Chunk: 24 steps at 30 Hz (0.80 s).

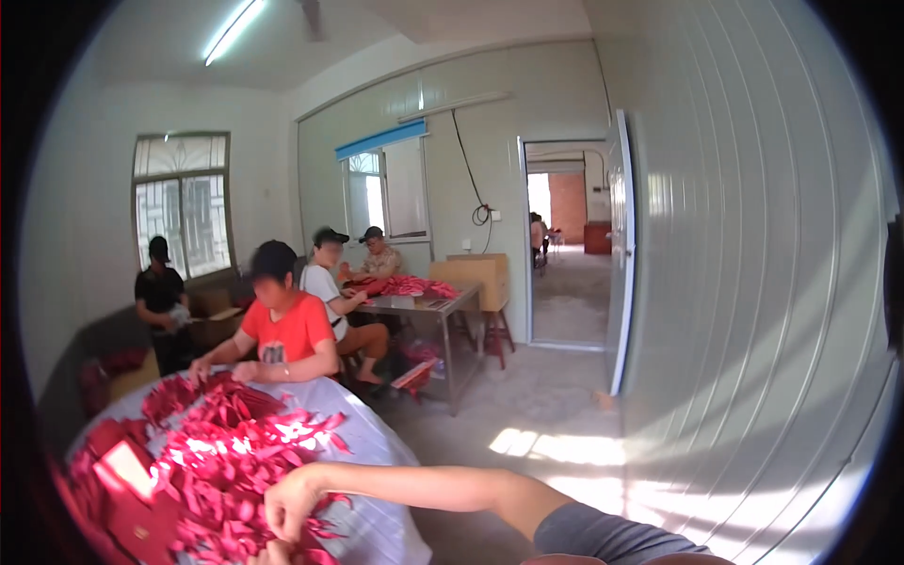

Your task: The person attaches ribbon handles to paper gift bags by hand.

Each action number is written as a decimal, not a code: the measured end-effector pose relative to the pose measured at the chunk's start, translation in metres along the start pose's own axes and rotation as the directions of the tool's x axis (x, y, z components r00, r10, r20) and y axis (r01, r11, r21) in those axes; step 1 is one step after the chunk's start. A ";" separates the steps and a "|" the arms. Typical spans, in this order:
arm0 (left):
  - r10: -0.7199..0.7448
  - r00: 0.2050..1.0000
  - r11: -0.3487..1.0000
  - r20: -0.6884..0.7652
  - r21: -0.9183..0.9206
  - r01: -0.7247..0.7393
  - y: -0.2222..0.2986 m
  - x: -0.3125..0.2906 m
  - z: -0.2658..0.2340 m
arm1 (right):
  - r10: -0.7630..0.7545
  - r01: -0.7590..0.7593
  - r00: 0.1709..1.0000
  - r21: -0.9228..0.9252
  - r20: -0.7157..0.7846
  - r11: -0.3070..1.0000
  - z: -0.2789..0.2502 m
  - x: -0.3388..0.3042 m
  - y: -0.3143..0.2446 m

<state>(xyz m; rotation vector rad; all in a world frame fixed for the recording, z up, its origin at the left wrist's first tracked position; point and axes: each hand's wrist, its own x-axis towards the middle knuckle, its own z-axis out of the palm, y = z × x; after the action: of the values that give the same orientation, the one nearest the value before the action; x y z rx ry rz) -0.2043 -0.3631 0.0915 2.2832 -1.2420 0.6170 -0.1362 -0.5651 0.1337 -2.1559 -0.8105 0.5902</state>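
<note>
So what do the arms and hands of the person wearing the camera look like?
The right arm has a dark grey short sleeve that ends near the elbow. Below it, the forearm and right hand are bare, with no glove or watch to be seen. Only a bit of the left hand shows, without a glove; its sleeve is out of view.

Inspected from where I stand in the room, no lettering, label, number or sign proves legible; the dark print [273,353] on a co-worker's red shirt [303,325], between eight and nine o'clock, is indistinct.
</note>
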 end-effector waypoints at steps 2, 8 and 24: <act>0.023 0.998 1.000 -0.064 -0.020 -0.024 -0.001 -0.002 0.000 | 0.072 -0.073 0.997 0.042 0.037 0.996 0.001 0.005 -0.003; -0.088 0.995 0.995 -0.048 0.039 0.090 0.023 0.009 -0.019 | -0.010 0.034 0.987 -0.147 0.160 0.989 -0.009 0.018 -0.004; -0.255 0.966 0.962 -0.051 0.084 0.259 0.018 0.009 -0.012 | -0.327 0.580 0.755 0.346 -0.568 0.737 -0.006 0.031 0.012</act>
<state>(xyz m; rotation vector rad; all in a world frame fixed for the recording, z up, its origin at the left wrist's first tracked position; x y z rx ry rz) -0.2171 -0.3700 0.1093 2.4404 -0.8943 0.6296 -0.1065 -0.5526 0.1235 -1.4231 -0.7740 -0.0191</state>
